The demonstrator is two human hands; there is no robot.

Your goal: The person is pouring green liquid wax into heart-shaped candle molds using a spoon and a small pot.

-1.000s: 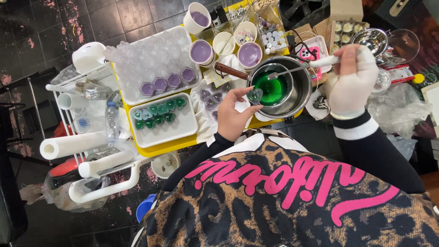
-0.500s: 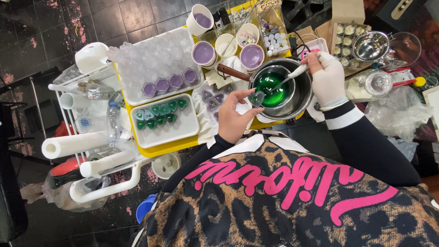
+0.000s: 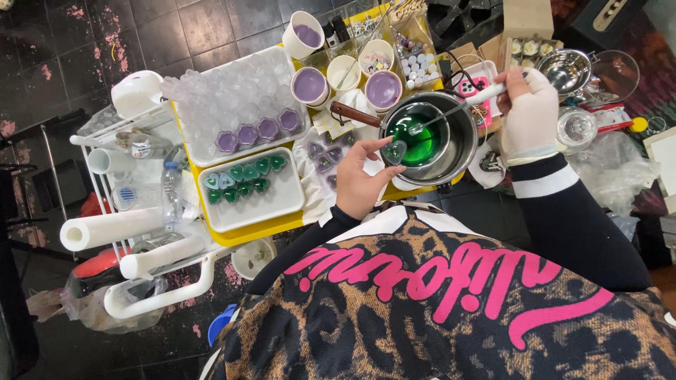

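My left hand (image 3: 362,179) holds a small clear heart-shaped mould (image 3: 396,150) at the near rim of a steel pot (image 3: 463,148). Inside the pot sits a bowl of bright green liquid (image 3: 418,141). My right hand (image 3: 528,112), in a white glove, grips a white-handled spoon (image 3: 451,112) whose bowl hangs over the green liquid. To the left, a white tray (image 3: 282,200) carries several green filled heart moulds (image 3: 243,179). Behind it a larger tray (image 3: 204,134) holds clear moulds, a few of them purple (image 3: 257,132).
Cups of purple liquid (image 3: 310,86) stand behind the pot on the yellow table (image 3: 243,236). A white cart (image 3: 141,211) with paper rolls and bottles is at the left. Steel bowls (image 3: 567,69) and plastic bags lie at the right. Dark tiled floor surrounds everything.
My right hand swung the spoon from the far right in over the pot, then out a little. The left hand kept the heart mould at the pot's rim.
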